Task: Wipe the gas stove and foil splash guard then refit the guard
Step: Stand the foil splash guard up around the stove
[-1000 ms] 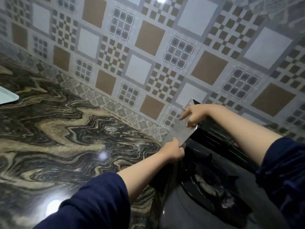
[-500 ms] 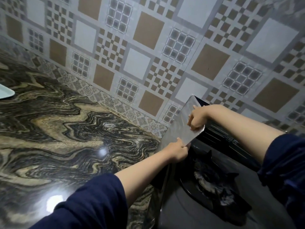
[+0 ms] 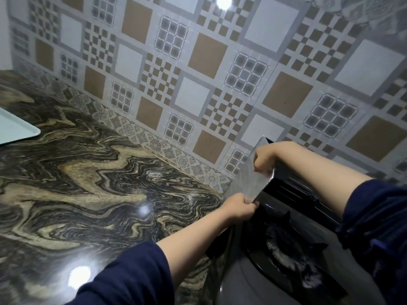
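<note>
The foil splash guard (image 3: 253, 183) is a shiny silver panel standing upright along the left edge of the gas stove (image 3: 248, 280), near the tiled wall. My left hand (image 3: 239, 208) pinches its near lower edge. My right hand (image 3: 263, 160) grips its top edge, fingers curled over the foil near the far upper corner. The stove has a grey top and a black burner (image 3: 284, 254) just right of the guard. A dark part of the guard runs along the back of the stove under my right forearm.
A glossy marbled countertop (image 3: 99, 190) spreads to the left of the stove. A pale green tray (image 3: 15, 128) lies at its far left edge. The patterned tiled wall (image 3: 198, 73) rises directly behind the counter and stove.
My right hand changed from pointing fingers at the panel's top to curling over its top edge and slid slightly lower. The left hand kept its pinch on the near edge.
</note>
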### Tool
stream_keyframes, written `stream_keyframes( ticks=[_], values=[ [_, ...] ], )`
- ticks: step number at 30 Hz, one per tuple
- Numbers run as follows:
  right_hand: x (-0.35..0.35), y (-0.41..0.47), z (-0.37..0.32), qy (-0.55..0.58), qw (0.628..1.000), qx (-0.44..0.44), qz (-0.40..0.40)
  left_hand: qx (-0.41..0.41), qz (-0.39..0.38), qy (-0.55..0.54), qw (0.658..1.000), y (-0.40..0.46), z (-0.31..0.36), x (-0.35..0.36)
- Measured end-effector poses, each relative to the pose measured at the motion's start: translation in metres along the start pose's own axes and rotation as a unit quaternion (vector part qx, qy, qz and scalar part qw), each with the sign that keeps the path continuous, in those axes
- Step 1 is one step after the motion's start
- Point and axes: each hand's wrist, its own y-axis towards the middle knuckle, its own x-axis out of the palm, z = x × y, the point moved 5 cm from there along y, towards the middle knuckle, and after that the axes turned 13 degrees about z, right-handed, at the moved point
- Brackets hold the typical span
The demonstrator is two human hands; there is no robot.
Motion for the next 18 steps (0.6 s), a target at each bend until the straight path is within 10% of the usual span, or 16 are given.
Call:
stream_keyframes(
  ticks=[18],
  values=[
    [-0.014,0.011,-0.020,0.087,0.989,-0.061,0.106,0.059,-0.007,-0.051,0.997,-0.004,-0.011,-0.046]
  ],
)
